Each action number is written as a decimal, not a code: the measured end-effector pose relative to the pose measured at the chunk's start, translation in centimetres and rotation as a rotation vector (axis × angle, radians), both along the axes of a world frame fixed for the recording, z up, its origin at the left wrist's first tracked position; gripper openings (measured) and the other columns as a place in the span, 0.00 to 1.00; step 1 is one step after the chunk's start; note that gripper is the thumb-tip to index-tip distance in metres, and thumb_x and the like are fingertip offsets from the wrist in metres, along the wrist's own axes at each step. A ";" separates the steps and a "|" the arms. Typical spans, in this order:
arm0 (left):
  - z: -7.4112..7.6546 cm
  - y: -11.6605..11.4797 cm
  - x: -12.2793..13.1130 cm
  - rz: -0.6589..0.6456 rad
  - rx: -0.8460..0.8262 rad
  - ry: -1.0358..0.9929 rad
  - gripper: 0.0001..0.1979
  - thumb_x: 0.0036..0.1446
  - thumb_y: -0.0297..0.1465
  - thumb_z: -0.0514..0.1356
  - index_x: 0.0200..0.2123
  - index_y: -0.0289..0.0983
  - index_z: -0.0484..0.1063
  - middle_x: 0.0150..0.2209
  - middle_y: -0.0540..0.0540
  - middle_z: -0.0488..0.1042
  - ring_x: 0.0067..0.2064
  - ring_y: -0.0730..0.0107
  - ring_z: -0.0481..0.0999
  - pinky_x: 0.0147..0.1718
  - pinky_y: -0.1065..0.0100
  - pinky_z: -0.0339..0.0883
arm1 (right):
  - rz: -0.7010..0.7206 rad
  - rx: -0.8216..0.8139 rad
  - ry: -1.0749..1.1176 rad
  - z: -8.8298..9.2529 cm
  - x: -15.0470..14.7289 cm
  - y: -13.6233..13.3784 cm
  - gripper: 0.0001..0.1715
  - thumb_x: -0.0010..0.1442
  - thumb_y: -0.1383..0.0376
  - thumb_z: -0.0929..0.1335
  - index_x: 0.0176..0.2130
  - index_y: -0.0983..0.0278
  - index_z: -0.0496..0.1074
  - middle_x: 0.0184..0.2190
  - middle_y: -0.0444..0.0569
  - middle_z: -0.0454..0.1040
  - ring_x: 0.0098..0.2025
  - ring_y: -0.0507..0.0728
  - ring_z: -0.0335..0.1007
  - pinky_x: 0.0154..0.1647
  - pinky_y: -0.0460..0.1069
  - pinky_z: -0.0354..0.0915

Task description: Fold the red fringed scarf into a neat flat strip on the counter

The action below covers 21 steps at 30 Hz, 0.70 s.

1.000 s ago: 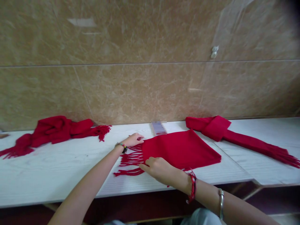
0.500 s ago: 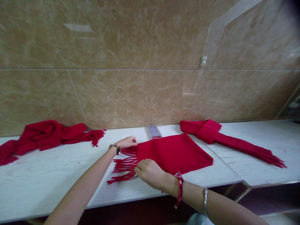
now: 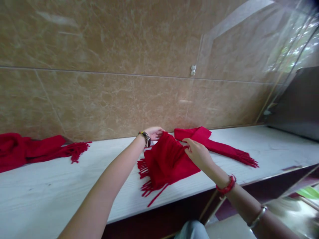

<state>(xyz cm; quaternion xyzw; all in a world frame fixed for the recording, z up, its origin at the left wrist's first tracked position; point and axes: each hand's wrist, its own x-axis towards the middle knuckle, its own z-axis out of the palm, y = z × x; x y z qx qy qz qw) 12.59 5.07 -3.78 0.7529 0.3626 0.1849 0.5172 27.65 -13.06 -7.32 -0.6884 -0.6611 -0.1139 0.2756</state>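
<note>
- Head view: a pale counter (image 3: 50,199) runs along a glossy brown wall (image 3: 112,99).
- Central red scarf (image 3: 164,162) lies on it, raised folds pinched by left hand (image 3: 154,132) and right hand (image 3: 198,153).

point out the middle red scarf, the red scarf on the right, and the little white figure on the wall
middle red scarf (image 3: 168,162): head view, on its gathered cloth
right red scarf (image 3: 225,150): head view, on its long tail
white figure (image 3: 193,70): head view, on its middle
</note>
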 end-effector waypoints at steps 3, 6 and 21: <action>-2.4 -1.3 2.2 0.003 0.063 0.097 0.12 0.57 0.30 0.49 0.40 0.30 0.66 0.28 0.42 0.74 0.30 0.68 0.73 0.32 0.66 0.67 | 0.017 -0.233 -0.020 -3.2 2.8 -0.9 0.27 0.48 0.74 0.61 0.49 0.65 0.65 0.37 0.54 0.73 0.38 0.60 0.70 0.37 0.52 0.63; -4.3 -2.8 1.7 0.056 0.209 0.132 0.18 0.60 0.30 0.45 0.52 0.30 0.59 0.41 0.37 0.72 0.41 0.62 0.73 0.41 0.62 0.65 | 0.185 -0.223 0.004 -4.8 4.6 -0.8 0.28 0.47 0.74 0.62 0.50 0.65 0.65 0.41 0.54 0.71 0.43 0.59 0.67 0.43 0.52 0.62; -9.4 -7.6 -15.0 -0.218 0.756 0.683 0.30 0.59 0.43 0.49 0.62 0.43 0.45 0.64 0.43 0.37 0.63 0.56 0.36 0.58 0.54 0.38 | 0.235 -0.271 0.427 -7.5 -4.4 3.7 0.35 0.52 0.65 0.66 0.56 0.73 0.53 0.51 0.64 0.63 0.53 0.61 0.60 0.50 0.55 0.58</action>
